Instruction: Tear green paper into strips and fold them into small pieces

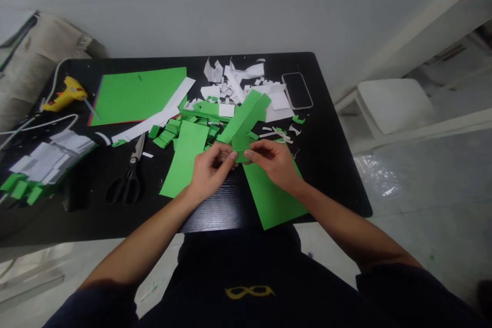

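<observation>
My left hand (211, 169) and my right hand (272, 161) meet over the middle of the black table (330, 164). Both pinch the near end of a long green paper strip (246, 118) that runs away to the upper right. Under my right hand lies a green paper sheet (271, 197) that hangs over the table's front edge. Another green sheet (184, 159) lies just left of my left hand. Small green pieces (165, 136) and white paper scraps (234, 84) are scattered behind the strip.
Black scissors (128, 179) lie left of the hands. A large green sheet (138, 93) sits at the back left beside a yellow glue gun (65, 93) with its cord. A phone (297, 90) lies at the back right. White and green cut pieces (42, 164) pile at the left edge. A white chair (392, 105) stands right of the table.
</observation>
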`<act>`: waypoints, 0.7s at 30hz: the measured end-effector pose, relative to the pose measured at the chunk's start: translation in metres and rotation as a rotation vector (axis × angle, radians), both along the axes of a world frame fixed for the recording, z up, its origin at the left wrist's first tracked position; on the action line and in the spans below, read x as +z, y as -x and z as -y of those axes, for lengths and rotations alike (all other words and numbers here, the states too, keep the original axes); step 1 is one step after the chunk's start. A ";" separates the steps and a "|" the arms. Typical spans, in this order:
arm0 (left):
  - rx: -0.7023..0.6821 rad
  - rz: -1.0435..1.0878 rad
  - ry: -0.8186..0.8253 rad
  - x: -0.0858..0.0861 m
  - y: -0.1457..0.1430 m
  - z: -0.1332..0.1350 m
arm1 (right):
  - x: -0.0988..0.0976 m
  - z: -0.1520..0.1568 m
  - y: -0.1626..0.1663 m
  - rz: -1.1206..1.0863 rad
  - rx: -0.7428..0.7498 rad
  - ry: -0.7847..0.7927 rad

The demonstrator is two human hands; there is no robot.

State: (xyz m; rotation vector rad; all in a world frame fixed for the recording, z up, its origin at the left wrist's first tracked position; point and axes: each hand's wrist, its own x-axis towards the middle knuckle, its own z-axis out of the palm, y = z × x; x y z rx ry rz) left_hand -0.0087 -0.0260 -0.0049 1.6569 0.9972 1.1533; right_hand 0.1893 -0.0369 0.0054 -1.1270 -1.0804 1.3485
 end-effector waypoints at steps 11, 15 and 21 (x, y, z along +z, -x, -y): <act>-0.030 -0.009 -0.032 0.003 -0.002 -0.002 | 0.001 0.002 -0.001 0.147 0.006 -0.085; -0.029 -0.001 -0.001 0.003 -0.002 -0.004 | 0.001 0.002 -0.001 0.156 0.024 -0.084; -0.041 0.045 0.067 0.005 -0.001 -0.004 | 0.001 0.002 -0.001 0.152 0.025 -0.073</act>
